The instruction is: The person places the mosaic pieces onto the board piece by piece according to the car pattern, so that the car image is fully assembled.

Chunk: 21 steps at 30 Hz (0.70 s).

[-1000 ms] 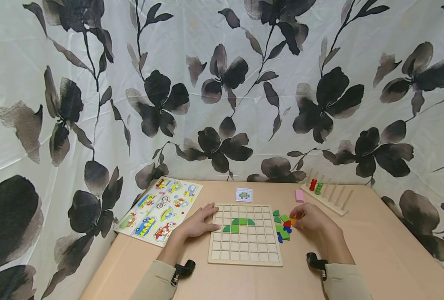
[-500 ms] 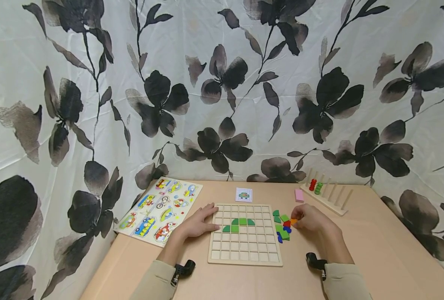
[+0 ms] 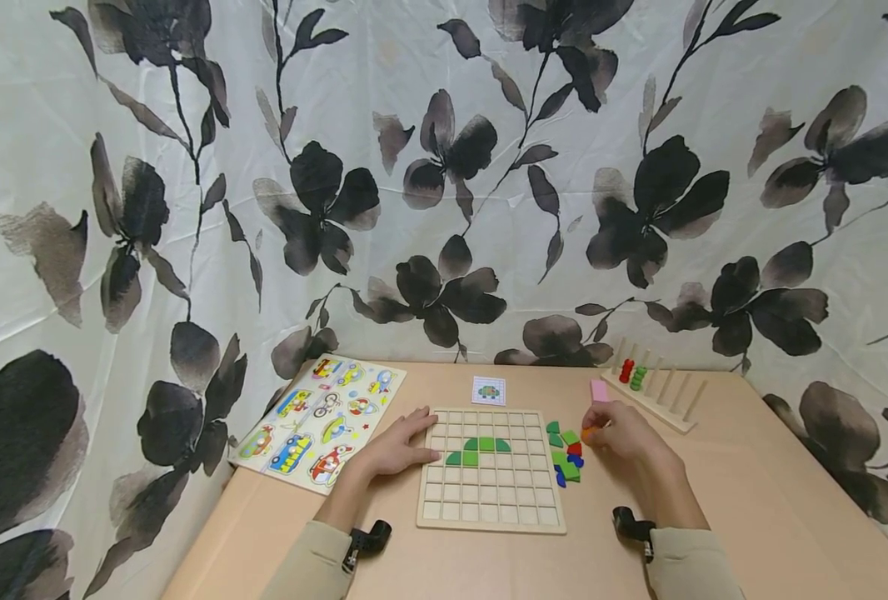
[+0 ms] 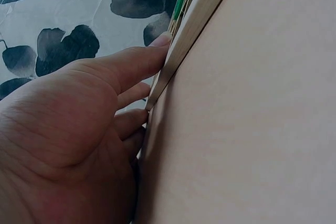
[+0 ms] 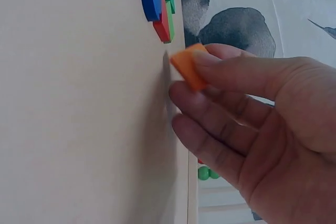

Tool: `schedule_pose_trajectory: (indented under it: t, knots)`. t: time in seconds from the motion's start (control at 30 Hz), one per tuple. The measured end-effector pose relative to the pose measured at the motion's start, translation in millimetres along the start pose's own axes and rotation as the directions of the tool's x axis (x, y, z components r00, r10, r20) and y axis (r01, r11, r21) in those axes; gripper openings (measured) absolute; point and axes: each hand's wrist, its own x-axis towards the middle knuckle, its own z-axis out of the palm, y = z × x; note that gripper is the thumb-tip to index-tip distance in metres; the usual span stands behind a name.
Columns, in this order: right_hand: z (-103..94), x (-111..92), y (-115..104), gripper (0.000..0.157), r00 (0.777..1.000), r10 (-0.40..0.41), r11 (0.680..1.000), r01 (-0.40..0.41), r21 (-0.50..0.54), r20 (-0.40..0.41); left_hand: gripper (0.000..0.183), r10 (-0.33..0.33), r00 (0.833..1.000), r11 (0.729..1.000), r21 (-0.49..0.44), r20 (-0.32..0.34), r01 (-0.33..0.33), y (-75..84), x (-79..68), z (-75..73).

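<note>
My right hand [image 3: 627, 433] pinches a small orange block [image 5: 189, 69] between thumb and fingers, just right of a loose pile of coloured blocks. In that pile lie green blocks [image 3: 571, 437], a red block [image 3: 575, 448] and blue blocks [image 3: 561, 478]. My left hand [image 3: 391, 450] rests against the left edge of a wooden grid board [image 3: 489, 527]. In the left wrist view its thumb [image 4: 142, 64] lies at the rim and the other fingers touch the side. Green square and rounded blocks [image 3: 485, 444] sit in two rows of the grid's cells.
Behind the board lies a small pattern card [image 3: 488, 390] with a coloured picture. A vehicle picture board [image 3: 324, 421] lies to the left. At the back right stand a pink block [image 3: 599, 389] and a peg rack [image 3: 654, 398] with red and green beads.
My right hand has drawn slightly up and away from the pile with the orange block. The left hand and the board stay where they were.
</note>
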Motion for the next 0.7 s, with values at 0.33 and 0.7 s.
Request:
schedule_pose_trajectory:
  t: [0.33,0.7]
  knots:
    - [0.4,5.7,-15.3,0.024,0.983,-0.086,0.995,0.095,0.043,-0.165,0.076,0.015,1.000,1.000,0.006,-0.003,-0.015,0.0,0.6,-0.5]
    - [21.6,8.9,-43.6,0.029,0.974,-0.181,0.979,0.192,0.074,-0.134,0.077,0.006,1.000,1.000,-0.019,-0.006,-0.006,1.0,0.2,-0.6]
